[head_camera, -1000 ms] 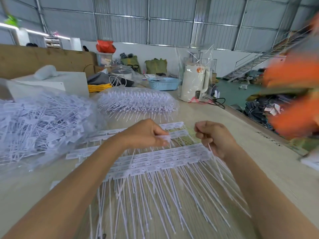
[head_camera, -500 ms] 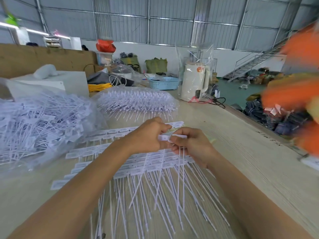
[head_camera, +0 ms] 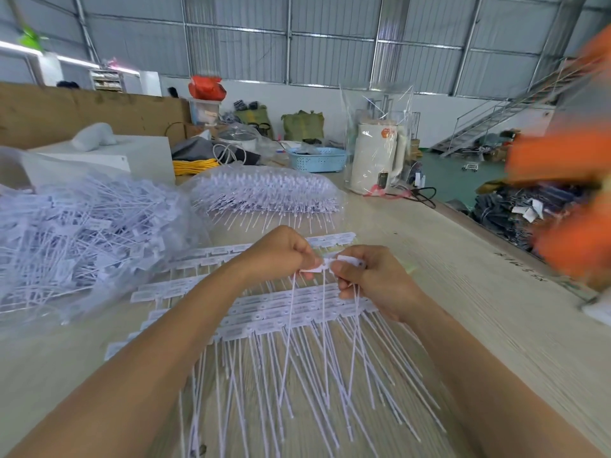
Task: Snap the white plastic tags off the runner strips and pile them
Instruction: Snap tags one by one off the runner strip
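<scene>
- pale wooden table [head_camera: 463,292] in a warehouse, tag rows lying on it.
- my left hand [head_camera: 281,256] and right hand [head_camera: 373,279] pinch one runner strip [head_camera: 325,264], lifted between them, its long axis left-right.
- loose tag pile [head_camera: 82,233] sits far left, nearer my left hand.

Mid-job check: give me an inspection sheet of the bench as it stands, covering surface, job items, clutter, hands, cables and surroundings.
Surface: pale wood-grain table, handwriting near its right edge.
Job's things: short runner strip held between both hands, its thin tails hanging; rows of runner strips flat beneath; loose tag pile at left; clear bag of strips behind.
Clutter: white kettle in plastic wrap, blue basket, white box.
Hands: left hand and right hand each pinch an end of the strip.
Cables: black cord by the kettle; yellow coil.
Surroundings: warehouse, metal stairs, blurred orange shape at right.
</scene>
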